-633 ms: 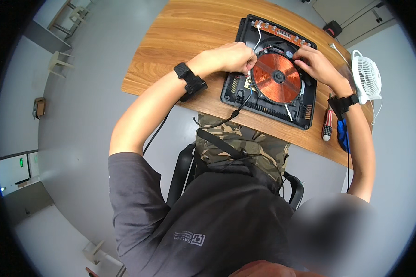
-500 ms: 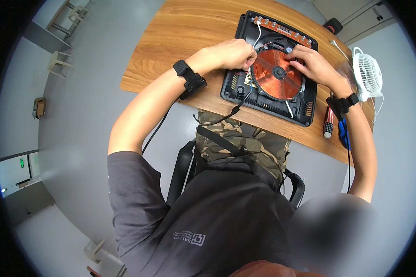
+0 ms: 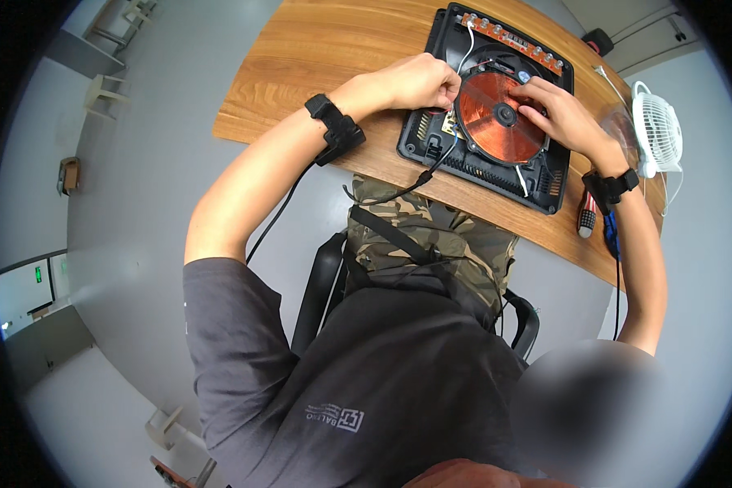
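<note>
An opened induction cooker (image 3: pixel 431 152) with a black casing lies on the table, its round copper coil (image 3: pixel 496 140) exposed. At the coil's left edge my left hand (image 3: pixel 423 81) is closed, fingertips pinched beside thin wires; whatever they hold is hidden. My right hand (image 3: pixel 563 120) rests on the coil's upper right side, fingers bent and thumb apart, with nothing visible in it. An orange circuit board (image 3: pixel 512 42) with several round parts runs along the casing's far side. A white wire (image 3: pixel 468 50) drops from that board towards my left hand.
A white fan (image 3: pixel 657 130) stands at the table's right. Near my right wrist lie a red and black handled tool (image 3: pixel 586 215) and a blue item (image 3: pixel 611 232). A black cable (image 3: pixel 398 193) hangs over the near edge of the wooden table (image 3: pixel 301 57).
The cooker and table sit slightly higher and further right in view. Both hands keep nearly the same places on the cooker, the left still pinched and the right still on the coil.
</note>
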A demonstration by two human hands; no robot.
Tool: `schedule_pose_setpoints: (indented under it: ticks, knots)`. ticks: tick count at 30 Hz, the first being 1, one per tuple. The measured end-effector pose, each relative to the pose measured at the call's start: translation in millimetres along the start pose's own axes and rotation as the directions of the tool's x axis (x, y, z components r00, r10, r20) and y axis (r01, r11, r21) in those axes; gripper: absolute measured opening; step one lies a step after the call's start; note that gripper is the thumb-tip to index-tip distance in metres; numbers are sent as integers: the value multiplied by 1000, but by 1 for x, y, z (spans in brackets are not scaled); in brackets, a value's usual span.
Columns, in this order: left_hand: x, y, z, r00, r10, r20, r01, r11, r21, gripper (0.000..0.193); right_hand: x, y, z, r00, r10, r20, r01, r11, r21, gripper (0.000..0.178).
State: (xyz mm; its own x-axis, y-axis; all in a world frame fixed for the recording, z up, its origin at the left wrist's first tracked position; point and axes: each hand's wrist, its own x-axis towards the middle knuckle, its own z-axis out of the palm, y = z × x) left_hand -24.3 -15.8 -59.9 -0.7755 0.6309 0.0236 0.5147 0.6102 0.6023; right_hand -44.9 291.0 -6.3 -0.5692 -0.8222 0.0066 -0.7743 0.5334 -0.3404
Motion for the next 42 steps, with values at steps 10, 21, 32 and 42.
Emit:
schedule_pose_setpoints:
  ticks: [10,21,32,42]
  knots:
    - [-6,-9,12,993,55,-107,-58,998,-28,13,-2,-1,1,999,28,43,-27,999,-40,28]
    - [-3,-11,13,984,77,-162,-78,997,-3,12,-1,-2,0,999,22,45,-19,998,-68,28]
    - [3,-13,13,950,213,-228,-182,972,152,12,-3,-3,1,999,16,42,-14,998,-61,28]
    - [0,-7,16,981,62,-184,-26,981,192,11,-2,-2,1,1000,-13,27,14,998,-55,28]
